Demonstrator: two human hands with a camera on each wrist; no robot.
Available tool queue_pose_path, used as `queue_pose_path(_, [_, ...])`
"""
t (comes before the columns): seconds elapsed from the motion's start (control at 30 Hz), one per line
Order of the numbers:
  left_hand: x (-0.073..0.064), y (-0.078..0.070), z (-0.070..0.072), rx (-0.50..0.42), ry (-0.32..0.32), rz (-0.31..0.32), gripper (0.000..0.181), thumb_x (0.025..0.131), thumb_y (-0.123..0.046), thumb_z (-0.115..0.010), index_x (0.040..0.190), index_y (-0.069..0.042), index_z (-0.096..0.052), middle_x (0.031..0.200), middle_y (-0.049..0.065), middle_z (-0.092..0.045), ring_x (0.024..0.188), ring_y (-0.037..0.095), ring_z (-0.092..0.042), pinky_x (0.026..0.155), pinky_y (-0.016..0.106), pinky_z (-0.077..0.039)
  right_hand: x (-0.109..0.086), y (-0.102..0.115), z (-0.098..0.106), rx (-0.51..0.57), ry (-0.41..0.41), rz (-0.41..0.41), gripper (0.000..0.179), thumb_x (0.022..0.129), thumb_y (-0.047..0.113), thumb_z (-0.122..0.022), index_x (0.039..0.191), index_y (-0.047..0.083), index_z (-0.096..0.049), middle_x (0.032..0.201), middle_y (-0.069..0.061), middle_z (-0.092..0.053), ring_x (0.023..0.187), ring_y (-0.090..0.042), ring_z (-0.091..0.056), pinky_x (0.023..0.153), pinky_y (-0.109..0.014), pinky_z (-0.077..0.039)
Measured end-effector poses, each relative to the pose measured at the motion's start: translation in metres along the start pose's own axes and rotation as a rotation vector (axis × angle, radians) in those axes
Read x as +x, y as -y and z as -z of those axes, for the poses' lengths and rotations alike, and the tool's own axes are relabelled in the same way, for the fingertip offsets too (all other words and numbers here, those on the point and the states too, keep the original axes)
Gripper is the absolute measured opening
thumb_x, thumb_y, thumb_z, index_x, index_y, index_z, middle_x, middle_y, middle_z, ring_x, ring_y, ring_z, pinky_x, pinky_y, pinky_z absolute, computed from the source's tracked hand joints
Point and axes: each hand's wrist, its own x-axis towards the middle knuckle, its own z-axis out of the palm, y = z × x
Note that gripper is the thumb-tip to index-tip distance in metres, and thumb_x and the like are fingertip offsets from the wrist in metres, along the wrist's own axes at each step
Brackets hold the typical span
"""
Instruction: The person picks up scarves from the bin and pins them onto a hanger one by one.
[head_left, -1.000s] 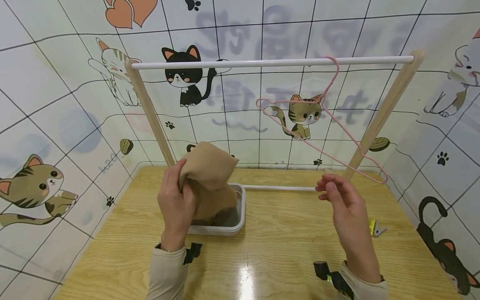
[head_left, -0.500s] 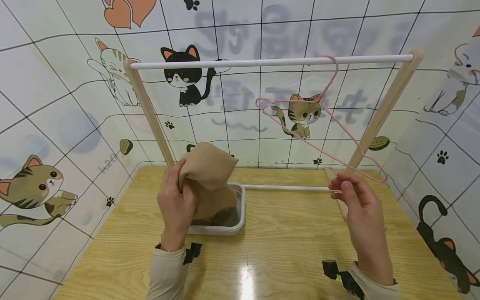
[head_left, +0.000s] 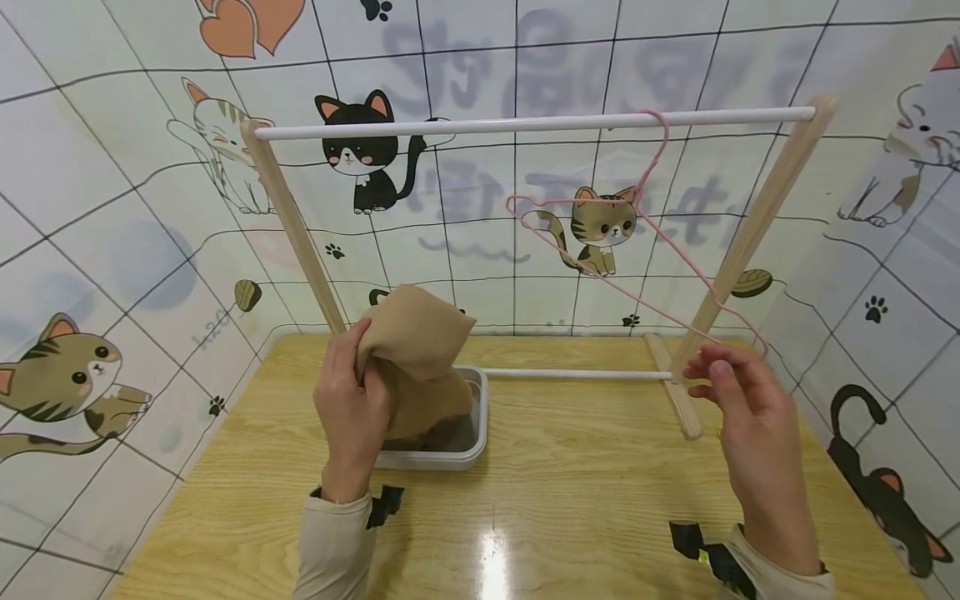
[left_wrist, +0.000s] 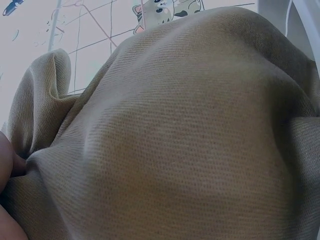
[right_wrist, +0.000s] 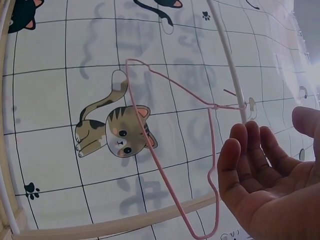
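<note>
My left hand (head_left: pixel 351 400) pinches a tan cloth (head_left: pixel 422 329), whose upper part is folded over above the fingers. The lower part of this cloth sits in a grey-white plastic tub (head_left: pixel 480 442). In the left wrist view the ribbed tan fabric (left_wrist: pixel 175 130) fills most of the picture, so its full shape is hidden. A pink clothes hanger (head_left: pixel 664 137) hooks over the white rail (head_left: pixel 465 127) and carries nothing. My right hand (head_left: pixel 761 442) is raised near the hanger's lower right corner, fingers loosely bent, holding nothing. The right wrist view shows it beside the hanger (right_wrist: pixel 213 145).
The rail rests on slanted wooden posts (head_left: pixel 296 229) of a small rack. A lower white bar (head_left: pixel 570 374) runs behind the tub to a wooden foot (head_left: pixel 684 412) on the wood-grain table (head_left: pixel 540 508). Cat-printed sheeting (head_left: pixel 480 275) surrounds the table.
My right hand has moved rightward, closer to the hanger's lower corner, and now covers nearly all of the clothespins on the table. My left hand and the cloth have stayed in place.
</note>
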Motion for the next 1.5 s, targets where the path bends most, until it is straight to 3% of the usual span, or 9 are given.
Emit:
queue_pose_path(0.13, [0.001, 0.001, 0.0, 0.006, -0.007, 0.002, 0.038, 0.095, 0.007, -0.053, 0.13, -0.005, -0.066, 0.112, 0.02, -0.069, 0.104, 0.037, -0.069, 0.086, 0.053, -0.054, 0.001, 0.0, 0.009, -0.162, 0.011, 0.002, 0.026, 0.107, 0.009, -0.049, 0.129, 0.002, -0.062, 0.111, -0.002, -0.065, 0.103, -0.013, -0.062, 0.085, -0.013, -0.05])
queue_pose_path(0.47, [0.0, 0.001, 0.001, 0.009, -0.002, 0.004, 0.039, 0.094, 0.007, -0.053, 0.129, -0.004, -0.066, 0.114, 0.02, -0.069, 0.105, 0.037, -0.068, 0.087, 0.054, -0.054, 0.003, -0.005, 0.034, -0.372, 0.021, 0.033, 0.026, 0.108, 0.011, -0.048, 0.131, 0.006, -0.06, 0.111, 0.005, -0.064, 0.1, -0.007, -0.061, 0.084, -0.009, -0.048])
queue_pose_path(0.77, [0.0, 0.002, 0.001, 0.007, -0.001, 0.005, 0.039, 0.094, 0.007, -0.053, 0.129, -0.004, -0.066, 0.113, 0.02, -0.069, 0.105, 0.037, -0.068, 0.086, 0.054, -0.054, 0.012, -0.006, 0.049, -0.421, -0.005, 0.014, 0.026, 0.109, 0.015, -0.048, 0.131, 0.008, -0.06, 0.109, 0.007, -0.063, 0.099, -0.005, -0.061, 0.083, -0.007, -0.048])
queue_pose_path(1.0, [0.0, 0.001, 0.001, 0.005, 0.001, 0.004, 0.04, 0.094, 0.007, -0.053, 0.129, -0.005, -0.066, 0.113, 0.02, -0.069, 0.103, 0.037, -0.068, 0.084, 0.054, -0.055, 0.021, -0.009, 0.059, -0.476, -0.104, -0.15, 0.027, 0.109, 0.022, -0.049, 0.133, 0.016, -0.06, 0.105, 0.01, -0.057, 0.094, -0.005, -0.057, 0.08, -0.004, -0.045])
queue_pose_path(1.17, [0.0, 0.001, 0.001, -0.001, 0.002, 0.007, 0.039, 0.094, 0.007, -0.053, 0.129, -0.005, -0.066, 0.113, 0.02, -0.069, 0.104, 0.037, -0.068, 0.085, 0.054, -0.055, 0.029, -0.011, 0.064, -0.525, -0.163, -0.209, 0.026, 0.108, 0.026, -0.05, 0.131, 0.022, -0.06, 0.106, 0.014, -0.055, 0.091, -0.003, -0.054, 0.073, -0.007, -0.041])
queue_pose_path(1.33, [0.0, 0.001, 0.001, -0.007, 0.0, 0.009, 0.04, 0.094, 0.008, -0.053, 0.129, -0.005, -0.066, 0.113, 0.02, -0.069, 0.103, 0.037, -0.068, 0.084, 0.054, -0.055, 0.036, -0.015, 0.067, -0.548, -0.157, -0.231, 0.028, 0.108, 0.032, -0.05, 0.133, 0.023, -0.059, 0.109, 0.018, -0.054, 0.092, -0.001, -0.053, 0.071, -0.013, -0.04])
queue_pose_path(1.5, [0.0, 0.0, 0.001, -0.011, 0.001, 0.011, 0.039, 0.095, 0.008, -0.053, 0.129, -0.005, -0.066, 0.112, 0.019, -0.069, 0.103, 0.036, -0.069, 0.084, 0.053, -0.055, 0.046, -0.02, 0.068, -0.598, -0.103, -0.212, 0.041, 0.108, 0.038, -0.047, 0.142, 0.017, -0.055, 0.112, 0.023, -0.048, 0.095, 0.0, -0.05, 0.073, -0.015, -0.041])
